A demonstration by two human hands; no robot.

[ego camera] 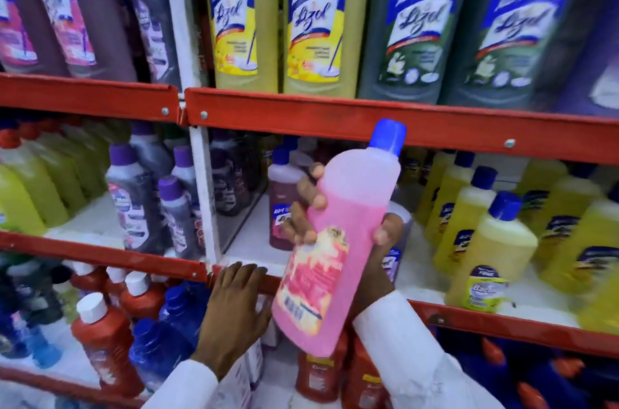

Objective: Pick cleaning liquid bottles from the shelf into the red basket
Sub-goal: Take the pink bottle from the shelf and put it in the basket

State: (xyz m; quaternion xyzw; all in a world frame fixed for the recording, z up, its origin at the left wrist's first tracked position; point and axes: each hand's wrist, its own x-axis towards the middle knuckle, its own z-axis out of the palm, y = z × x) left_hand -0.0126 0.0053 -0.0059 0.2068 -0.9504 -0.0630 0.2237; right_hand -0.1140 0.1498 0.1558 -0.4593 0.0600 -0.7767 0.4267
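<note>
A pink cleaning liquid bottle (338, 234) with a blue cap is held tilted in front of the middle shelf, cap pointing up and right. My right hand (382, 261) grips it from behind, fingers wrapped round its body. My left hand (234, 308) is flat, fingers apart, resting on the red edge of the middle shelf (335, 123) just left of the bottle. The red basket is not in view.
Large yellow and green bottles (315, 16) fill the top shelf. Small yellow bottles (495, 241) stand right on the middle shelf, purple-capped ones (134, 200) left. Red bottles with white caps (100, 335) and blue bottles stand on the lower shelf. A white upright (201, 174) divides the bays.
</note>
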